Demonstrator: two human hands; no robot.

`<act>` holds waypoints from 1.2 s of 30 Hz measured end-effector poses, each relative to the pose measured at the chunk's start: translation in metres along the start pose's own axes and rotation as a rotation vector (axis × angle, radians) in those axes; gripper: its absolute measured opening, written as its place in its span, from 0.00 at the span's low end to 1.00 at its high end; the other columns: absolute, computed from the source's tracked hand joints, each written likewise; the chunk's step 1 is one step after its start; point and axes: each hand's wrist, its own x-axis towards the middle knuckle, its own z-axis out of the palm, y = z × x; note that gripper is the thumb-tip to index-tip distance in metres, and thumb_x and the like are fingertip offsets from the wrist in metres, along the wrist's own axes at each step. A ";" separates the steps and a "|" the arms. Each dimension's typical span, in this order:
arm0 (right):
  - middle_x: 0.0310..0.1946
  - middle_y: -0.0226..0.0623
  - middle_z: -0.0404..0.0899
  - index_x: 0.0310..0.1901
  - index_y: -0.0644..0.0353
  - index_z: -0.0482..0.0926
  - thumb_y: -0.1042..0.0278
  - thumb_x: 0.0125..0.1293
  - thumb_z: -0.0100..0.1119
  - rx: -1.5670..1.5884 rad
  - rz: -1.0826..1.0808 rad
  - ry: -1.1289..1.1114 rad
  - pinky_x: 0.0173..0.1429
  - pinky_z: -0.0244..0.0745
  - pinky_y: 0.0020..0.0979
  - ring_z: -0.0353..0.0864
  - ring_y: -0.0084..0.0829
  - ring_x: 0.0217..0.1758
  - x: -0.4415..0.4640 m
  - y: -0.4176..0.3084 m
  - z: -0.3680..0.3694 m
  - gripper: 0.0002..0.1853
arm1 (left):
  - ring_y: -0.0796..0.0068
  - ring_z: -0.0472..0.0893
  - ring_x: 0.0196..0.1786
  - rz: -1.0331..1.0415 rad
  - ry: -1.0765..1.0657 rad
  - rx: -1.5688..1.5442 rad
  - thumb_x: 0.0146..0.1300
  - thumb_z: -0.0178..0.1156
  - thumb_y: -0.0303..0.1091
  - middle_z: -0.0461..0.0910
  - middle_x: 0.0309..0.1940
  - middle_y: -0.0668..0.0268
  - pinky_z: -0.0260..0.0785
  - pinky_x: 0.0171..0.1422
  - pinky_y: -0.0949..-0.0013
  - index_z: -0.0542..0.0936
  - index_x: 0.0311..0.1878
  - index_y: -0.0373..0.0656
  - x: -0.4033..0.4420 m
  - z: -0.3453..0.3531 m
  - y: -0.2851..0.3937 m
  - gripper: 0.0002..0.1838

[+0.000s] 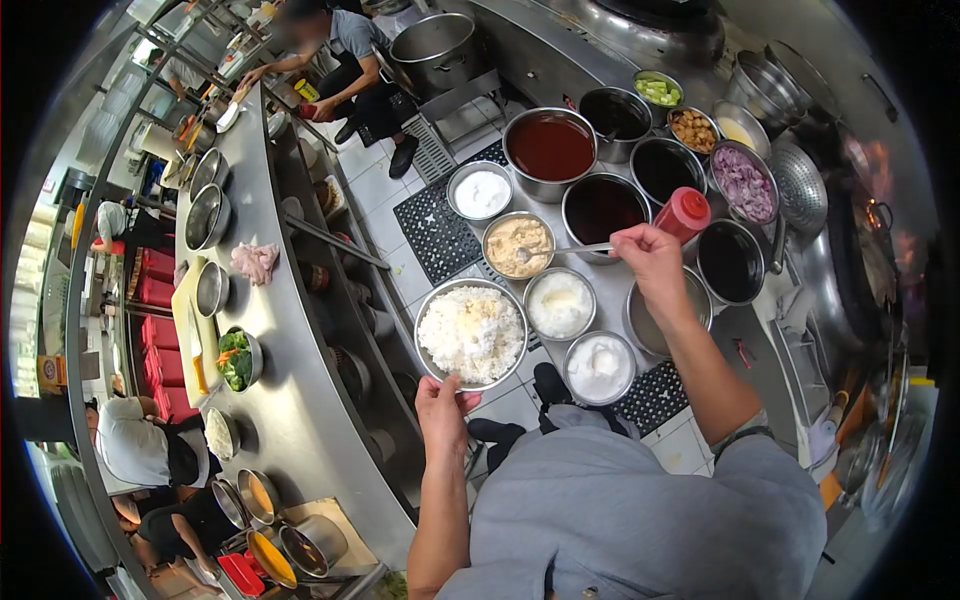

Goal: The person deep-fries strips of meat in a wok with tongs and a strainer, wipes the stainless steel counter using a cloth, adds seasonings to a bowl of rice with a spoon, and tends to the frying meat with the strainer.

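My left hand is closed on the near rim of a metal bowl of white rice, with a paler yellowish patch on top. In my right hand is a spoon, its handle pinched between the fingers. The spoon's tip is at a bowl of tan, grainy seasoning; whether it touches the contents I cannot tell. Bowls of white powder stand close by: one beside the rice, one nearer me, one farther off. A red squeeze bottle stands just beyond my right hand.
Pots of red sauce and dark liquid stand ahead, with chopped purple onion to the right. A wok station with flame lies far right. A steel counter runs along the left. A co-worker bends at the back.
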 end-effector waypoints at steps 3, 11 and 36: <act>0.29 0.29 0.84 0.34 0.64 0.84 0.75 0.62 0.66 -0.083 -0.055 -0.034 0.36 0.73 0.21 0.80 0.15 0.30 -0.014 -0.037 0.005 0.03 | 0.75 0.83 0.27 -0.008 -0.008 -0.007 0.70 0.57 0.29 0.82 0.33 0.62 0.79 0.29 0.76 0.71 0.38 0.43 0.000 0.003 0.002 0.05; 0.28 0.39 0.82 0.32 0.59 0.84 0.73 0.55 0.66 -0.781 -0.461 -0.105 0.39 0.75 0.35 0.80 0.37 0.34 -0.051 -0.071 -0.014 0.03 | 0.74 0.82 0.25 -0.023 -0.045 -0.006 0.69 0.57 0.28 0.79 0.32 0.62 0.79 0.28 0.75 0.70 0.37 0.41 -0.023 -0.008 0.009 0.06; 0.29 0.32 0.85 0.35 0.67 0.84 0.75 0.61 0.64 -0.265 0.086 -0.018 0.40 0.77 0.22 0.83 0.19 0.32 -0.048 -0.001 -0.053 0.04 | 0.75 0.82 0.25 -0.046 -0.072 0.042 0.70 0.57 0.28 0.80 0.32 0.63 0.79 0.29 0.75 0.71 0.38 0.42 -0.025 -0.031 -0.003 0.05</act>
